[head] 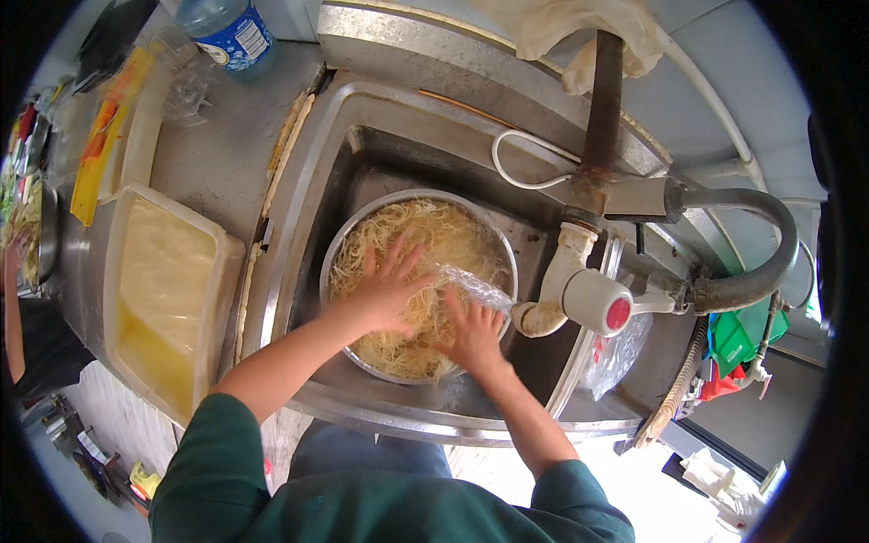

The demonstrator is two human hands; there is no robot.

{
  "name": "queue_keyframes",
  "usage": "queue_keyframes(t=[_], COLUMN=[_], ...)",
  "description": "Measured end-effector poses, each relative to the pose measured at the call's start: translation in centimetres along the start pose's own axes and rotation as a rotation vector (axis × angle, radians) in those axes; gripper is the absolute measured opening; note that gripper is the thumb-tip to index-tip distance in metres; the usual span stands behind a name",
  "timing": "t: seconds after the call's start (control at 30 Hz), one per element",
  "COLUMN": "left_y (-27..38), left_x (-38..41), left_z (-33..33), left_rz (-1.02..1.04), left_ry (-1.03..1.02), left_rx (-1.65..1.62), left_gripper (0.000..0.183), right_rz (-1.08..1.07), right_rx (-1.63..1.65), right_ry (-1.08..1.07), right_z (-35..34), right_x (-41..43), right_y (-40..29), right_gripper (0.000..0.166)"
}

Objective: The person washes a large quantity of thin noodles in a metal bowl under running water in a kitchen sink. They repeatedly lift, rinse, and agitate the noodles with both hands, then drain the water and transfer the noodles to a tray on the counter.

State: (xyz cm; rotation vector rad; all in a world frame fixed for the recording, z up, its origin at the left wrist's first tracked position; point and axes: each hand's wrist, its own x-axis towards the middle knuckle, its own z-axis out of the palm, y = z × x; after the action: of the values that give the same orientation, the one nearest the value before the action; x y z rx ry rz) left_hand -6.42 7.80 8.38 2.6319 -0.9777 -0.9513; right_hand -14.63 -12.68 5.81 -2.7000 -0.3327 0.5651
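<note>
A round metal basin (330,254) of pale shredded strands (428,224) in water sits in a stainless steel sink (380,163). Over the left part of the basin, my left hand (380,292) rests on the strands with its fingers spread. My right hand (478,336) is at the basin's lower right, fingers apart, touching the strands near the rim. Between the two, a stream of water (475,285) runs from the white tap (540,317) into the basin.
Left of the sink stands a white plastic tub (163,237) with pale yellowish contents. A large blue-labelled bottle (234,34) is behind it. The tap's white and red handle (611,305) juts over the sink divider. A co-worker's arm (12,305) shows at far left.
</note>
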Motion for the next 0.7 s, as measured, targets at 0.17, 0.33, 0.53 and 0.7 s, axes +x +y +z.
queue_keyframes(t=[0.17,0.33,0.53,0.7], left_y=[-1.2,-2.3,0.3,-2.5], left_x=[-1.4,1.2,0.2,1.7], left_z=[6.3,12.0,6.0,1.6], left_rz=[-0.123,-0.203,-0.347,-0.198], left_ry=[-0.07,0.023,-0.133,0.235], left_rx=[0.124,0.117,-0.01,-0.235], left_gripper=[0.101,0.083,0.063,0.07], right_rz=[-0.077,-0.137,-0.093,-0.01], right_rx=[-0.146,-0.326,-0.226,-0.078], right_ry=[-0.275,-0.385,-0.344,0.03], right_z=[4.7,11.7,4.8,-2.3], right_x=[-0.8,1.8,0.9,4.3], right_y=[-0.9,1.6,-1.1,-0.7], right_gripper=[0.091,0.068,0.046,0.064])
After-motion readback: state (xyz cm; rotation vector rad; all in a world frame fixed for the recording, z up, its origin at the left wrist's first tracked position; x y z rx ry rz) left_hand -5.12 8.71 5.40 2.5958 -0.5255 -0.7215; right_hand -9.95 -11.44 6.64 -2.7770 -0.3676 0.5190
